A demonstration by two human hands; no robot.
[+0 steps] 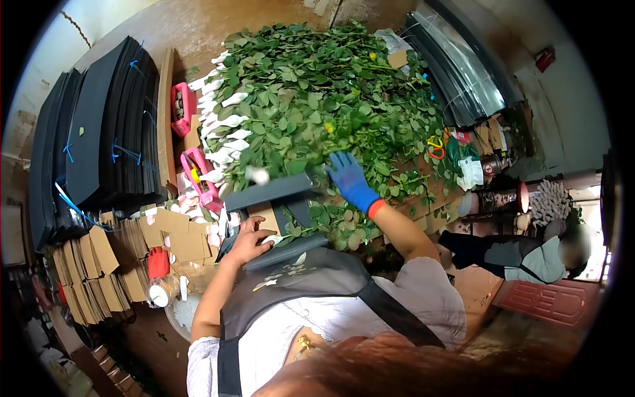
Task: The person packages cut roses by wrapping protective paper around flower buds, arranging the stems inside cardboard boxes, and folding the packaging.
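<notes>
My left hand (250, 239), bare, lies at the left end of a dark tray-like form with raised strips (268, 192). Its fingers are apart, touching a piece of brown cardboard (264, 217) in the form. A pale-tipped flower stem (272, 239) lies beside the thumb. My right hand (349, 182), in a blue glove with an orange cuff, reaches over the leaves with its fingers stretched out. Beyond it spreads a big pile of leafy stems (317, 99), many with buds in white sleeves (228, 122) at the left. A whitish bud (257, 176) above the form is blurred.
Black sheets (109, 126) tied with blue string stand at the left. Brown cardboard pieces (92, 271) and pink holders (200, 178) are nearer. Clear-wrapped dark sheets (456, 66) lean at the back right. Another person (522, 255) is at the right, near a red door panel (549, 303).
</notes>
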